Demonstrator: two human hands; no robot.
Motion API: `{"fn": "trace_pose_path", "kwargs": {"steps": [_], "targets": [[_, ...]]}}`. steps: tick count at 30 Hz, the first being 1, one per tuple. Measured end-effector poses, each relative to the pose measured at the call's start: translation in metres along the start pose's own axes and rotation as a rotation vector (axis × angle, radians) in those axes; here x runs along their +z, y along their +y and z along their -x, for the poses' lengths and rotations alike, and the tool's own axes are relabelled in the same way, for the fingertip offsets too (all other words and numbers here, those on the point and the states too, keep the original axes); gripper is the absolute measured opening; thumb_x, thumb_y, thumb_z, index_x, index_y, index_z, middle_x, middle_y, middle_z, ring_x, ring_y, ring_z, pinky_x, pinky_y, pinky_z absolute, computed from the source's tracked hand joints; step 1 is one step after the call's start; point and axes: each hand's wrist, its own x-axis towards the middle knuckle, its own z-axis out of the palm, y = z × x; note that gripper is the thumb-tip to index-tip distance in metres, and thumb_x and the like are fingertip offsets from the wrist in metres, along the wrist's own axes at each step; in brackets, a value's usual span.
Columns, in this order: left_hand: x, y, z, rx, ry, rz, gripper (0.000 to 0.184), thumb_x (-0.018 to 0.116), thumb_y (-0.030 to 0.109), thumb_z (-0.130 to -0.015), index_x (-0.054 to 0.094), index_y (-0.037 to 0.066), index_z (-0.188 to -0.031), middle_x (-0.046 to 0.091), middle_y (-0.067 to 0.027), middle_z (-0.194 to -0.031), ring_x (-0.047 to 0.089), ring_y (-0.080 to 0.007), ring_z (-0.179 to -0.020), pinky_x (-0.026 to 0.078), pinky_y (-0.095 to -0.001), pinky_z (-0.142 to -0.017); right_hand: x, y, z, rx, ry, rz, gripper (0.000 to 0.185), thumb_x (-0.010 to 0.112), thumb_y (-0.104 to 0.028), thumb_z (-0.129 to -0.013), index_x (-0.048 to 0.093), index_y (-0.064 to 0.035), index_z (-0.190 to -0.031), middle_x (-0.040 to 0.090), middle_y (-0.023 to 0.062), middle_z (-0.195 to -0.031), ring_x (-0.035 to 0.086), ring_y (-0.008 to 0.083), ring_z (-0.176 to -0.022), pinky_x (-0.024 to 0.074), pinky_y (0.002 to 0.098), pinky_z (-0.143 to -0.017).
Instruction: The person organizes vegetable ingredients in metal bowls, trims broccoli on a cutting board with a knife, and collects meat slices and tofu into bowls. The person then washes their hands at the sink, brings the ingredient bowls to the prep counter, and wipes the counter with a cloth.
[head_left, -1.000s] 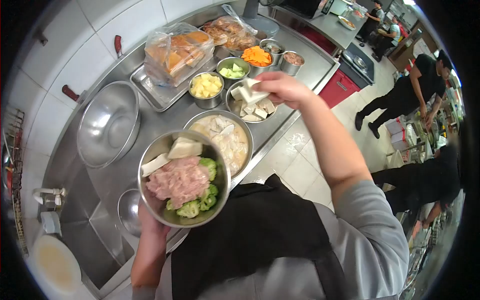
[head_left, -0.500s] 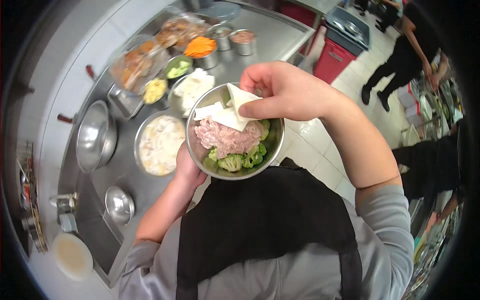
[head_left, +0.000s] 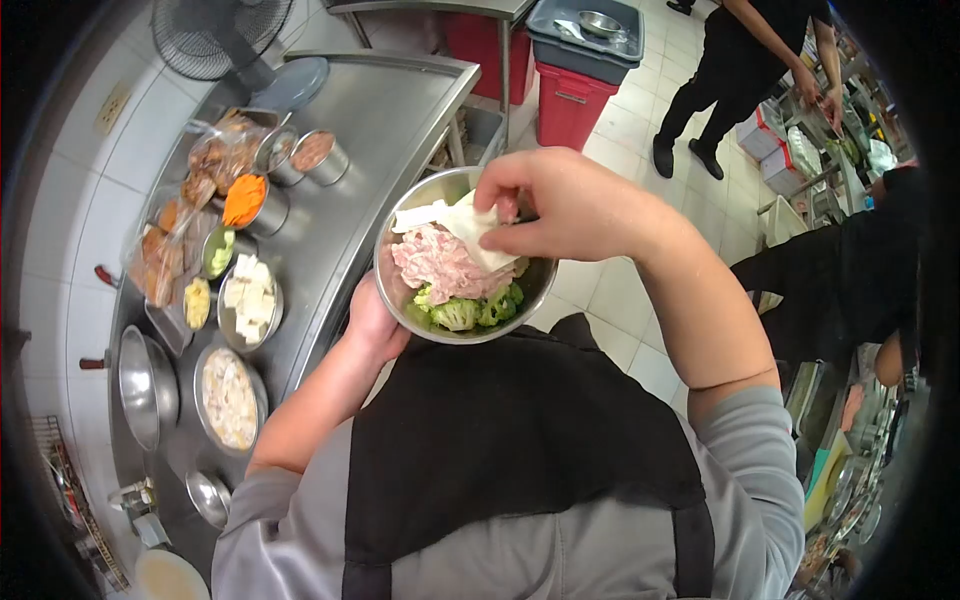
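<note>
My left hand holds a steel bowl from its left side, in front of my apron. Inside the bowl lie pink minced meat, green broccoli and white slices. Over the bowl's upper right, my right hand pinches a white slice between thumb and fingers, its lower part down by the meat. The left fingers are mostly hidden behind the bowl.
On the steel counter at left stand bowls of white pieces, pale slices in liquid and orange slices. Red bin beyond. Two people in black work at right.
My right hand has come from the bowl of white pieces to the held bowl with a white slice. The held bowl moved away from over the counter, and the view turned right.
</note>
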Motion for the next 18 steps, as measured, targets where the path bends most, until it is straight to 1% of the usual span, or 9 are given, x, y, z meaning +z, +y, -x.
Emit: {"fn": "trace_pose_path", "kwargs": {"steps": [2, 8, 10, 12, 13, 14, 15, 16, 18], "targets": [[0.012, -0.002, -0.029, -0.009, 0.040, -0.090, 0.050, 0.043, 0.035, -0.104, 0.044, 0.001, -0.139, 0.053, -0.0147, -0.137, 0.055, -0.0279, -0.122, 0.046, -0.0432, -0.104, -0.022, 0.031, -0.003, -0.001, 0.128, -0.026, 0.021, 0.075, -0.011, -0.082, 0.066, -0.0044, -0.100, 0.055, -0.0044, -0.079, 0.049, 0.0046, -0.068, 0.0406, 0.0218, -0.059], [0.048, 0.003, -0.148, -0.058, 0.065, -0.083, 0.047, 0.045, 0.032, -0.104, 0.046, -0.004, -0.135, 0.054, -0.0155, -0.134, 0.058, -0.0249, -0.118, 0.048, -0.0393, -0.100, -0.112, 0.157, 0.022, 0.391, 0.384, -0.155, 0.010, 0.068, -0.010, -0.090, 0.064, -0.0029, -0.096, 0.054, -0.0059, -0.080, 0.048, 0.0025, -0.072, 0.0424, 0.0216, -0.063], [0.070, 0.007, -0.193, -0.055, -0.037, -0.053, 0.049, 0.043, 0.034, -0.105, 0.045, -0.004, -0.136, 0.054, -0.0154, -0.134, 0.057, -0.0245, -0.118, 0.047, -0.0389, -0.101, -0.126, 0.235, 0.061, 0.555, 0.458, -0.074, 0.009, 0.066, -0.011, -0.092, 0.063, -0.0025, -0.093, 0.057, -0.0044, -0.081, 0.050, 0.0046, -0.073, 0.0449, 0.0228, -0.066], [0.102, 0.009, -0.237, -0.004, -0.164, -0.027, 0.051, 0.039, 0.036, -0.106, 0.045, -0.004, -0.135, 0.055, -0.0153, -0.133, 0.057, -0.0246, -0.118, 0.046, -0.0383, -0.103, -0.117, 0.314, 0.117, 0.722, 0.528, 0.011, 0.016, 0.066, -0.019, -0.090, 0.064, -0.0028, -0.089, 0.062, 0.0026, -0.074, 0.055, 0.0107, -0.069, 0.0483, 0.0294, -0.065], [0.131, 0.018, -0.249, -0.034, -0.194, 0.005, 0.048, 0.038, 0.035, -0.106, 0.047, -0.003, -0.134, 0.056, -0.0150, -0.132, 0.057, -0.0249, -0.118, 0.044, -0.0383, -0.104, -0.106, 0.344, 0.152, 0.917, 0.502, 0.052, 0.019, 0.066, -0.023, -0.089, 0.065, -0.0037, -0.088, 0.066, 0.0087, -0.075, 0.061, 0.0182, -0.069, 0.0502, 0.0342, -0.067], [0.146, 0.017, -0.268, -0.044, -0.202, -0.023, 0.048, 0.039, 0.035, -0.105, 0.048, -0.002, -0.133, 0.056, -0.0148, -0.132, 0.058, -0.0249, -0.117, 0.045, -0.0385, -0.103, -0.099, 0.355, 0.177, 1.110, 0.334, 0.253, 0.022, 0.065, -0.026, -0.087, 0.068, -0.0047, -0.089, 0.069, 0.0151, -0.081, 0.067, 0.0292, -0.076, 0.0526, 0.0404, -0.071], [0.158, 0.019, -0.288, -0.048, -0.217, -0.056, 0.048, 0.039, 0.036, -0.105, 0.049, -0.002, -0.133, 0.057, -0.0146, -0.131, 0.058, -0.0249, -0.117, 0.045, -0.0387, -0.103, -0.073, 0.392, 0.222, 1.056, 0.286, 0.462, 0.019, 0.066, -0.023, -0.083, 0.068, -0.0047, -0.090, 0.068, 0.0180, -0.080, 0.067, 0.0329, -0.076, 0.0533, 0.0411, -0.070], [0.157, 0.014, -0.311, -0.107, -0.190, -0.075, 0.049, 0.040, 0.038, -0.105, 0.049, -0.002, -0.133, 0.057, -0.0140, -0.130, 0.058, -0.0243, -0.116, 0.046, -0.0390, -0.102, -0.057, 0.400, 0.249, 1.247, 0.084, 0.389, 0.023, 0.063, -0.025, -0.083, 0.070, -0.0056, -0.093, 0.070, 0.0177, -0.087, 0.067, 0.0362, -0.082, 0.0543, 0.0439, -0.074], [0.185, 0.011, -0.346, -0.137, -0.145, -0.122, 0.050, 0.042, 0.039, -0.105, 0.048, -0.002, -0.134, 0.057, -0.0139, -0.131, 0.057, -0.0252, -0.118, 0.046, -0.0402, -0.103, -0.009, 0.420, 0.308, 1.412, -0.036, 0.205, 0.029, 0.063, -0.029, -0.082, 0.071, -0.0069, -0.099, 0.070, 0.0182, -0.099, 0.067, 0.0359, -0.093, 0.0538, 0.0444, -0.082]]}}
